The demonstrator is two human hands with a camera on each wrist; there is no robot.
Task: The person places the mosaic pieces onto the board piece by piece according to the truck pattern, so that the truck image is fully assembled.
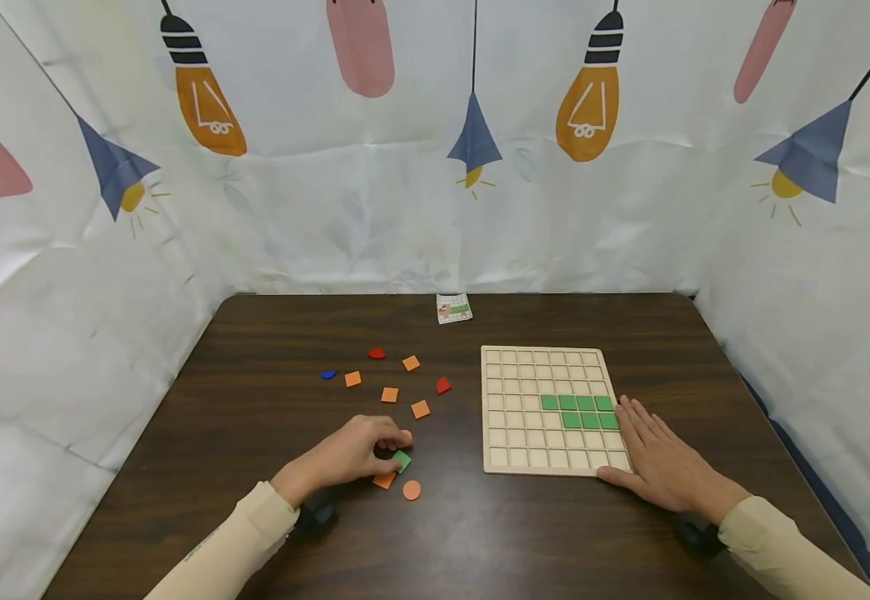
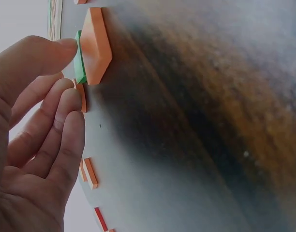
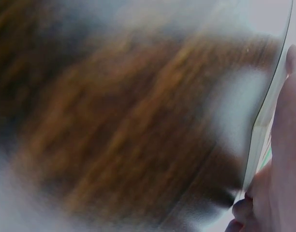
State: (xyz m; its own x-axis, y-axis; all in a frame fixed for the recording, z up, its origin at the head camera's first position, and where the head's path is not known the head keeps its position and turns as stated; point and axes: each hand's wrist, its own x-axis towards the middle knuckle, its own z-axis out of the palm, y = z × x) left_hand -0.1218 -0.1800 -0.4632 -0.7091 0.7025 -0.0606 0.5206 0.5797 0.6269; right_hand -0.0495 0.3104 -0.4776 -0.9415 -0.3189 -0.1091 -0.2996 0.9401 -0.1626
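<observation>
At the left of the table, my left hand (image 1: 363, 446) has its thumb and fingers bent round a small green square tile (image 1: 402, 461). In the left wrist view, the thumb meets the green tile (image 2: 80, 58) right beside an orange tile (image 2: 96, 48). An orange square (image 1: 384, 481) and two orange discs, one near the fingers (image 1: 407, 437) and one closer to me (image 1: 412, 490), lie around this hand. My right hand (image 1: 656, 454) rests flat with extended fingers along the right edge of a pale wooden grid board (image 1: 506, 467). Several green tiles (image 1: 588, 402) fill two short rows at the board's right side.
Beyond the left hand lie several orange squares (image 1: 390, 395), two red pieces (image 1: 443, 385) and a blue piece (image 1: 327, 374). A small printed card (image 1: 453, 308) lies at the far edge of the dark wooden table (image 1: 270, 333). A patterned white curtain (image 1: 345, 217) hangs behind.
</observation>
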